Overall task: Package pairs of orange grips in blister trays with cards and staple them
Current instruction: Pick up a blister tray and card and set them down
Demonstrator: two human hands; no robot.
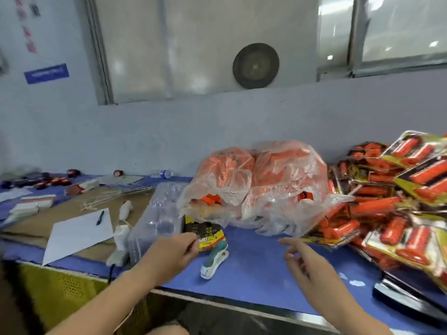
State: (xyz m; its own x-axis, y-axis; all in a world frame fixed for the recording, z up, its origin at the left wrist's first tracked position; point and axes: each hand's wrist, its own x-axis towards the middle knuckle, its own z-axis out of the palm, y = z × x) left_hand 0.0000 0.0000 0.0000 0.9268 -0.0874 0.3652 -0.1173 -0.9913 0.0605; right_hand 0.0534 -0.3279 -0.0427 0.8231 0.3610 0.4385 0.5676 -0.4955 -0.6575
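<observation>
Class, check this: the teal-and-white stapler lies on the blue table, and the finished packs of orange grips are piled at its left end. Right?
Wrong side. The head view shows the finished packs of orange grips piled at the right end of the blue table; the teal-and-white stapler does lie on it.

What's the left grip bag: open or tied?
Open. The left bag gapes at its front, with bare grips showing in the gap.

Left grip [174, 250], right grip [302, 259], forearms [113, 286], all bare
</observation>
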